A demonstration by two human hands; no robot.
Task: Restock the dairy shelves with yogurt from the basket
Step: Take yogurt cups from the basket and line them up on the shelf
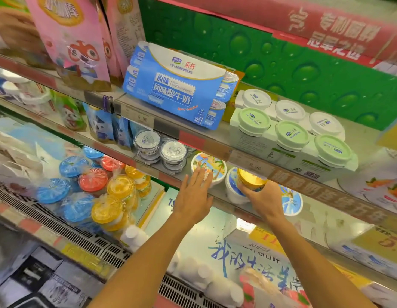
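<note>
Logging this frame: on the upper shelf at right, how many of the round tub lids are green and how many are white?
Green lids: 3
White lids: 3
Total: 6

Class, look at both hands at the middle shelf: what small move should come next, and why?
Probably the right hand should set its yellow-lidded cup down on the white tub beneath, then let go. The left hand, fingers straight, already steadies the neighbouring tub.

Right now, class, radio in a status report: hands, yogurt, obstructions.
Left hand open, fingers flat on beach-print tub. Right hand grips gold-lid yogurt cup. White tub crowds the slot.
</note>
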